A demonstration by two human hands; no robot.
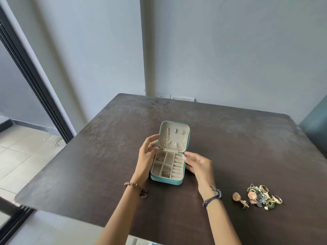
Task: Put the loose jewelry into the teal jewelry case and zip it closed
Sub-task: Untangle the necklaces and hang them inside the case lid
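**Case open, most of the jewelry not in yet**

We can't really make out the small gold bits in the tray, too tiny to name. Our teal zip-around jewelry case with beige lining (167, 167) sits mid dark brown tabletop (88, 165), lid propped upright, a thin chain hanging inside it. Our left hand (147, 154) touches the hinge-side edge, fingers loosely spread. Our right hand (197, 164) rests flat-fingered against the right wall. The loose pile of gold rings and floral earrings (260, 196) lies well apart, to the right.

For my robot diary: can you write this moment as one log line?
case: open | left hand: at lid edge | right hand: beside tray | jewelry pile: on table
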